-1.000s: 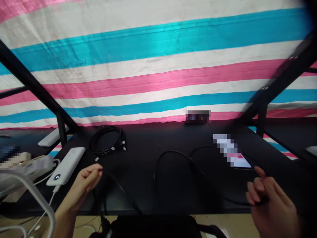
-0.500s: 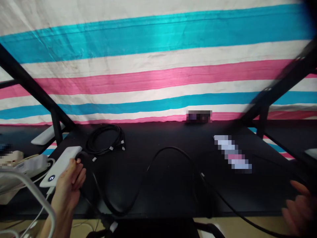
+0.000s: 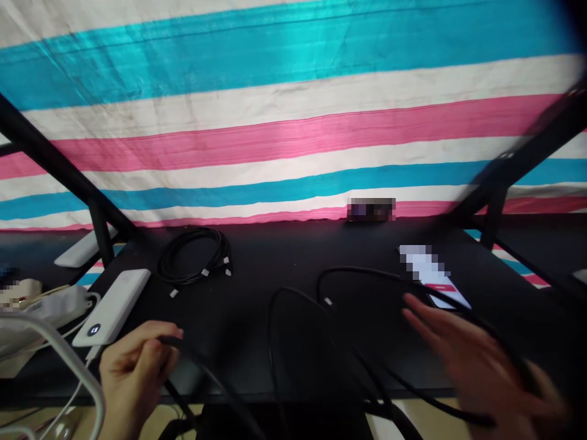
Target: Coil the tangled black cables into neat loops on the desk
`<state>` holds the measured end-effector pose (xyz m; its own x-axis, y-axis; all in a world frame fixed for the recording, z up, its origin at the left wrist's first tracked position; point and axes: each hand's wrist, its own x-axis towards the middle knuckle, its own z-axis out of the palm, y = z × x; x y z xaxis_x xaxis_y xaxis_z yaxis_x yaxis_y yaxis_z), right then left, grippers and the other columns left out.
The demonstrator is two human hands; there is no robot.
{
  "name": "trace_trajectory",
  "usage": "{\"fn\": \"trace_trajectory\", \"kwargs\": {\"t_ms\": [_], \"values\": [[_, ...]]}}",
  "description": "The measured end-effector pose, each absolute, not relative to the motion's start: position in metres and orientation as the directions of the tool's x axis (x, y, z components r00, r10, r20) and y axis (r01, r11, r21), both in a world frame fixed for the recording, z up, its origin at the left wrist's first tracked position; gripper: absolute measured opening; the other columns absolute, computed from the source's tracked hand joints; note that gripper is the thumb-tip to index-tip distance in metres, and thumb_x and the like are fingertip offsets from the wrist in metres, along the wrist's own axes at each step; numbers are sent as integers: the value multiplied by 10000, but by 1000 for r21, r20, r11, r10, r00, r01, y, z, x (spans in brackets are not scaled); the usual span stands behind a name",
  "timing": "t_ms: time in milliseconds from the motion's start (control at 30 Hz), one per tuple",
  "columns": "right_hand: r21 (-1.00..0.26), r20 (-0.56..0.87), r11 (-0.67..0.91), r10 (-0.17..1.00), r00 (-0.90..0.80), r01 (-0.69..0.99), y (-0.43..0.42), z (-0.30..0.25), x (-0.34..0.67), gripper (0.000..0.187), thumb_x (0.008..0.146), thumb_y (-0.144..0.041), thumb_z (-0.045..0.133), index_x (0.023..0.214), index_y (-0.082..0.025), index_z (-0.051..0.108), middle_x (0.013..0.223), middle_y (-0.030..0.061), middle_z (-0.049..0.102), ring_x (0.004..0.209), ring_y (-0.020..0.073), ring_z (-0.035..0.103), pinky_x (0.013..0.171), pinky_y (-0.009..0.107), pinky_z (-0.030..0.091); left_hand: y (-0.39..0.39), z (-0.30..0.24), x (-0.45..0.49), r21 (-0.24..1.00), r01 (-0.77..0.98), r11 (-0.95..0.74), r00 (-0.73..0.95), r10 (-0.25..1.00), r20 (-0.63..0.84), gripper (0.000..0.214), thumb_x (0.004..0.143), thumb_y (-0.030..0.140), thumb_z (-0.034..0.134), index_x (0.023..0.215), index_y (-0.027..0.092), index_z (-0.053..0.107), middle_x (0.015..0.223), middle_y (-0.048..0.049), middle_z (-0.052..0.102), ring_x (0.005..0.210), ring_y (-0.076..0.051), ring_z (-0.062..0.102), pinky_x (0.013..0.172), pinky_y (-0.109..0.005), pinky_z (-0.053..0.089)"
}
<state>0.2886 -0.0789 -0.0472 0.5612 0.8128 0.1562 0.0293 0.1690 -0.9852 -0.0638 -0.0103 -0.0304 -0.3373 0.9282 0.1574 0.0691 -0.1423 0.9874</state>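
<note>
Black cable point(image 3: 353, 269) strung in loose loops across the worktop point(image 3: 284, 244), to the right of the white power bank point(image 3: 117, 302), with strands crossing and part running off past the near edge. Left hand point(image 3: 140, 366) just beside the near end of the power bank, on its right: grip closed, thumb pressed over curled fingers, with one stretch of black cable coming out of the fist. Right hand point(image 3: 488, 360) well apart from the power bank, far to its right: fingers stretched out straight, with black cable passing by the thumb and palm. Too blurred there to tell pinched from merely draped.

Main worry: a tangle, from overlapping loops and loose slack between the hands. Also possible: a slip from the right hand, given such straight fingers. Phone point(image 3: 422, 264) well to the right of the power bank, with black cable crossing its near part in view; touching or above, impossible to tell. Liable to be dragged askew by a low, tight pull. Coiled cable point(image 3: 224, 244) just right of and beyond the power bank, possibly snagged by a loop swung wide. White lead point(image 3: 93, 353) plugged into the near end of the power bank, close to the left hand: easily tugged, power bank and all, by a careless sweep.
</note>
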Motion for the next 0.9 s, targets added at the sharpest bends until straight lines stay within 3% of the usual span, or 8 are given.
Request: {"fn": "trace_trajectory", "kwargs": {"t_ms": [133, 267, 367, 433, 533, 733, 833, 900], "values": [[-985, 157, 146, 980, 118, 94, -69, -45, 253, 411, 907, -449, 479, 1292, -328, 558, 1269, 91, 621, 1135, 309, 600, 922, 509, 503, -16, -22, -34, 880, 319, -351, -260, 861, 437, 167, 673, 396, 716, 543, 293, 727, 487, 4, 636, 426, -151, 547, 438, -254, 473], [-988, 83, 86, 996, -26, 126, -64, -40, 238, 388, 940, -425, 428, 1291, -327, 560, 1244, 98, 640, 1017, 264, 671, 879, 475, 532, -20, -10, -13, 782, 351, -515, -5, 834, 552, 127, 671, 256, 704, 571, 317, 755, 436, 16, 636, 409, -187, 596, 546, -310, 547], [-993, 19, 23, 999, -36, 112, -65, -37, 230, 365, 936, -425, 439, 1244, -326, 607, 1117, 102, 702, 950, 247, 694, 778, 405, 583, -25, -1, -2, 796, 331, -507, 19, 847, 531, 109, 682, 286, 721, 590, 327, 763, 434, 13, 644, 372, -185, 587, 487, -297, 533], [-999, -4, -3, 1000, -21, 34, -66, -37, 227, 359, 935, -437, 438, 1227, -332, 619, 949, 90, 739, 722, 199, 716, 574, 297, 595, -28, 2, 4, 786, 336, -519, 29, 840, 542, 127, 709, 340, 717, 590, 337, 760, 426, 18, 643, 343, -168, 567, 439, -270, 508], [-997, -39, -37, 999, 27, -64, -65, -39, 230, 372, 933, -454, 437, 1233, -324, 615, 683, 45, 698, 363, 93, 523, 320, 175, 415, -30, 4, 4, 748, 385, -541, 12, 813, 582, 144, 747, 393, 691, 628, 355, 762, 444, 31, 656, 354, -156, 577, 457, -253, 513], [-991, 126, 131, 967, 222, -9, -57, -39, 259, 367, 866, -501, 529, 1091, -282, 720, 456, 23, 567, 374, 97, 443, 323, 163, 310, -27, 6, -10, 767, 416, -488, -12, 841, 542, 98, 715, 351, 713, 630, 368, 759, 497, 32, 684, 453, -178, 635, 466, -243, 504], [-977, 214, 212, 968, 127, 36, -57, -36, 261, 474, 821, -605, 517, 1095, -277, 722, 446, 29, 571, 361, 117, 446, 311, 191, 304, -23, 5, -1, 838, 328, -435, 82, 897, 434, 40, 678, 315, 752, 642, 328, 763, 501, 18, 678, 369, -143, 553, 382, -228, 426], [-968, 243, 238, 969, 45, 84, -59, -33, 255, 539, 773, -654, 545, 1144, -293, 696, 574, 59, 663, 422, 154, 538, 343, 223, 385, -21, 0, 11, 882, 282, -378, 191, 923, 334, 76, 673, 275, 766, 743, 303, 763, 458, 32, 626, 334, -110, 475, 367, -213, 380]]}}
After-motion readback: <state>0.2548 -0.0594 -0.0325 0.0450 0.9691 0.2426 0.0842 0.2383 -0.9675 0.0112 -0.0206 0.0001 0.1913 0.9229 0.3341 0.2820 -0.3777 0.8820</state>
